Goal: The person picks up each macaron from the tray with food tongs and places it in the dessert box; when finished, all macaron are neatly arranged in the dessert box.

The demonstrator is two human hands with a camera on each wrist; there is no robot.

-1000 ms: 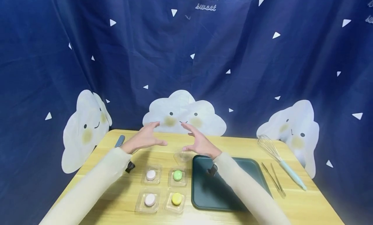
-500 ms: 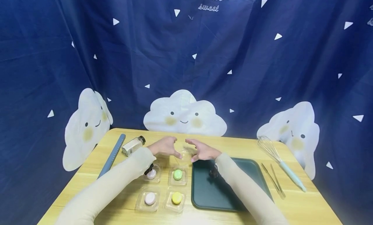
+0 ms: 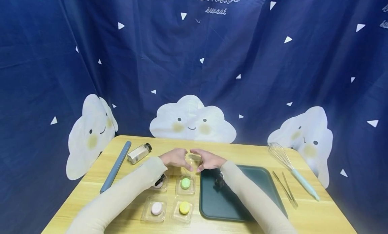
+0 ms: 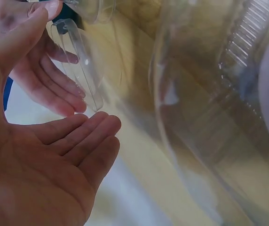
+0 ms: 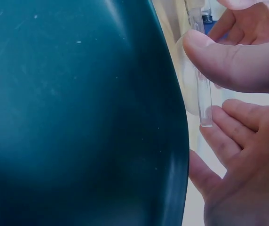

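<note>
In the middle of the table, a small clear plastic piece [image 3: 193,159], shaped like a lid or box, lies between both hands. My left hand [image 3: 176,157] stands on its left side; the left wrist view shows the fingers [image 4: 94,141] extended near its edge. My right hand [image 3: 209,159] is on the other side, with thumb [image 5: 233,66] and fingers spread around the plastic edge [image 5: 205,99]. Firm contact is hard to tell. Nearer me, clear trays hold a green macaron [image 3: 185,183], a yellow macaron [image 3: 184,207] and a pale pink macaron [image 3: 156,208]. Another pale macaron [image 3: 158,185] is partly hidden by my left wrist.
A dark green tray [image 3: 212,207] lies under my right forearm. Metal tongs [image 3: 286,190] and a whisk [image 3: 298,176] lie to its right. On the left are a grey-blue ruler-like strip [image 3: 116,166] and a shaker jar [image 3: 139,153] on its side.
Both hands have come down to the clear plastic piece. My left hand has moved right and closer to my right hand, uncovering the jar and the strip.
</note>
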